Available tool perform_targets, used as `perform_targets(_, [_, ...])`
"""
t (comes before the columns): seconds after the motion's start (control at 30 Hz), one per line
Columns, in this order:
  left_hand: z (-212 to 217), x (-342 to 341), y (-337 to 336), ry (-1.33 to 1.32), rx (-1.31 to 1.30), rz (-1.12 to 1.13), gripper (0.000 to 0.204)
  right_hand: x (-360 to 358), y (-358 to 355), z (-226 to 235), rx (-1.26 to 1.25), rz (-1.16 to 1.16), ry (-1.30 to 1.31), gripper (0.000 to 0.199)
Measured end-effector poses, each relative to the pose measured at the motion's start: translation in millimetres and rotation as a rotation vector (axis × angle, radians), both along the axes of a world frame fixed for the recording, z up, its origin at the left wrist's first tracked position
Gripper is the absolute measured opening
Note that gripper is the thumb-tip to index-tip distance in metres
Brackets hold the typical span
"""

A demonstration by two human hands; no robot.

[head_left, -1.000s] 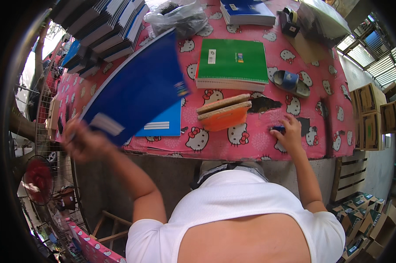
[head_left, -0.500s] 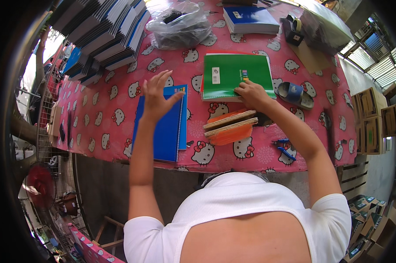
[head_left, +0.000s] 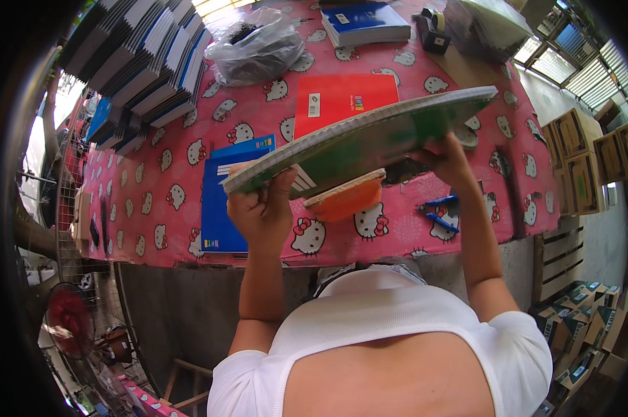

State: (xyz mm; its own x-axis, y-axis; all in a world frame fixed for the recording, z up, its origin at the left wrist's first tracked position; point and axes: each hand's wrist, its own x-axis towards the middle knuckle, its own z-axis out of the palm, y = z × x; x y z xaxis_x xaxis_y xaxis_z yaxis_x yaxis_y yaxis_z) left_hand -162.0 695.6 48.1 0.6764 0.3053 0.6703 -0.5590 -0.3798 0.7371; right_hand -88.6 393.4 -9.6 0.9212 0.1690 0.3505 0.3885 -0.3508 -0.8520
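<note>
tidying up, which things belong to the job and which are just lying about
Likely job:
- green-covered notebook, in left hand and right hand
- red rectangular notebook
- overlapping blue notebooks

Likely lying about:
- crumpled translucent plastic bag
- black tape dispenser

Left fingers [head_left: 281,187] and right fingers [head_left: 451,151] hold a green notebook [head_left: 369,149].

view from left fisheye lens worn on head, facing steeply down and forward over white ribbed shirt [head_left: 383,313] to pink cartoon-print tabletop [head_left: 134,217]; bare left hand [head_left: 262,212], bare right hand [head_left: 451,165] near, mid-frame; straight edges bowed.
</note>
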Motion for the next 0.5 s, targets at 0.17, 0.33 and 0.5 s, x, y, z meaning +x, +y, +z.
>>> perform_targets(0.17, [-6.7,-13.4,0.7,0.097,-0.066,-0.027,0.029,2.7,16.5,-40.4,0.332,0.187,0.083,0.034])
perform_targets(0.33, [-6.6,-16.5,-18.8,0.342,-0.203,-0.245,0.047,-19.1,19.8,-106.2,0.536,0.207,0.452,0.03])
perform_targets(0.5, [-11.4,-38.0,-76.3,0.082,0.669,0.139,0.084,-74.8,51.6,-127.6,0.178,-0.002,0.151,0.04])
